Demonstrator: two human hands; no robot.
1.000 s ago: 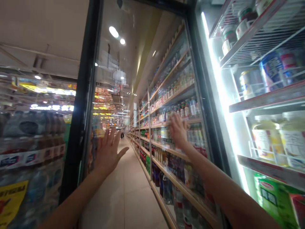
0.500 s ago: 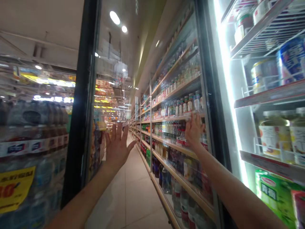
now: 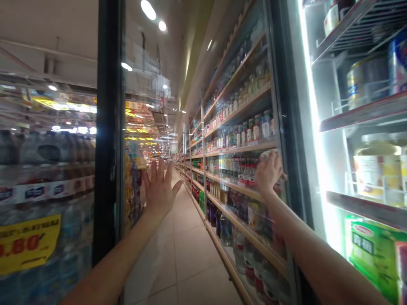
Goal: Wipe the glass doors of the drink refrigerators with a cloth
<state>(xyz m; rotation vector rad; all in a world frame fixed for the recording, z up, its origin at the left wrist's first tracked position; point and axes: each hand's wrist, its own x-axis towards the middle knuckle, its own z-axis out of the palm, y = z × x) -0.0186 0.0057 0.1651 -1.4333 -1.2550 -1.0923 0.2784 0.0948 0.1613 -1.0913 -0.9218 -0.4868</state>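
Note:
A tall glass door [image 3: 197, 55] with a dark frame stands in front of me, and shelves show in or through its pane. My left hand [image 3: 160, 186] is spread flat against the glass, its fingers apart and nothing in it. At the right side of the pane, my right hand [image 3: 269, 171] presses a small crumpled whitish cloth [image 3: 266, 154] to the glass. Its fingers are bent over the cloth and slightly blurred. Most of the cloth is hidden under them.
To the right, a lit cooler holds bottles [image 3: 370, 169] and a green carton [image 3: 365, 243] on wire shelves. Stacked packs of bottles [image 3: 47, 186] with a yellow price sign [image 3: 30, 243] stand left of the dark door frame [image 3: 110, 127]. A tiled floor [image 3: 187, 254] shows through the glass.
My right hand has slid a little to the right over the glass with the cloth. The left hand keeps its spread pose on the pane. My view has shifted slightly.

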